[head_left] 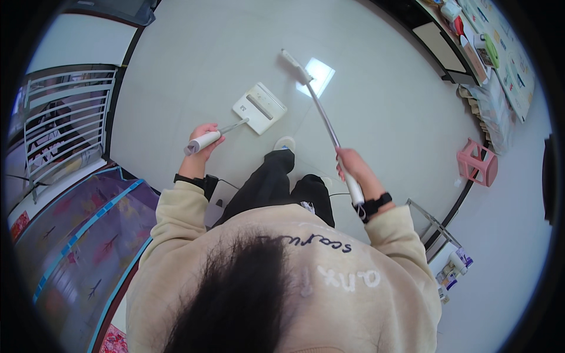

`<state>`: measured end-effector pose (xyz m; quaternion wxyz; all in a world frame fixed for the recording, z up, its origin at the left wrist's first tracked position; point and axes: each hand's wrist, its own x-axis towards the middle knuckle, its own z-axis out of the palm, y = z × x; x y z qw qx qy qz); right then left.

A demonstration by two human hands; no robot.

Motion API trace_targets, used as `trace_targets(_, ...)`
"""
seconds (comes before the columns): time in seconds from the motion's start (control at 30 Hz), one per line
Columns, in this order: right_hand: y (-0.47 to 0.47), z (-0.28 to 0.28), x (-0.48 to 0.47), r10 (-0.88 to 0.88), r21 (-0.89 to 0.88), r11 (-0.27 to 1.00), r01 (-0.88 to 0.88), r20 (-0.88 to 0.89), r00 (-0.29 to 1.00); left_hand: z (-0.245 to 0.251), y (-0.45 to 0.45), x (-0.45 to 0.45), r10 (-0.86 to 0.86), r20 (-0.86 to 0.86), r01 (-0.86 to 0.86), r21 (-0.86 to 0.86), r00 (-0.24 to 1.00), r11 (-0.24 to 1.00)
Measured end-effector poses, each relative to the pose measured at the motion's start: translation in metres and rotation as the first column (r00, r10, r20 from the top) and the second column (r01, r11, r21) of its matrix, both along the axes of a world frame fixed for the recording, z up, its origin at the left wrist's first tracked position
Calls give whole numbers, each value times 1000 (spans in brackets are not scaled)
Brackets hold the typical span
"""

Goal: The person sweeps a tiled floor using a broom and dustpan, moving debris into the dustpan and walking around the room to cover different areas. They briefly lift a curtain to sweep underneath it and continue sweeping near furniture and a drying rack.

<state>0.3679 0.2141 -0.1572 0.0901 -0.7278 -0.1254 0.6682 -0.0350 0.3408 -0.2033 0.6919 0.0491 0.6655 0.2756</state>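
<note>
My left hand grips the white handle of a long-handled dustpan. Its white pan lies in front of my feet, with a grey strip across it and small specks of debris near its far edge. In my right hand is the white grip of a broom with a metal pole. The narrow white broom head is farther out, ahead and to the right of the pan, apart from it. Whether its bristles touch the floor cannot be told.
Pale tiled floor spreads ahead. A white metal railing and a plastic-covered table stand at left. At right are a cluttered cabinet, plastic bags, a pink stool and a metal rack.
</note>
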Motion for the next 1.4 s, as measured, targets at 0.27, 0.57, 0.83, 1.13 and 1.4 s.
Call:
trace_targets(0.27,31,-71,-44,204,-68,977,-204,-11,979,-19,14,-11,74,-10,-73,43,997,996)
trace_targets(0.57,-57,4,-60,28,-154,986,-69,-253,967,-20,14,-17,54,-39,-55,-19,998,998)
trace_targets(0.83,3,7,-83,134,106,986,-125,-83,988,-9,-52,-59,172,29,-173,37,985,984)
trace_targets(1.13,91,-65,-126,104,209,974,-83,-89,991,-13,-53,-79,270,-80,-273,-33,960,961)
trace_targets(1.4,17,-26,-87,331,-26,940,-341,-173,928,-19,-39,-88,271,-62,-274,-34,961,961)
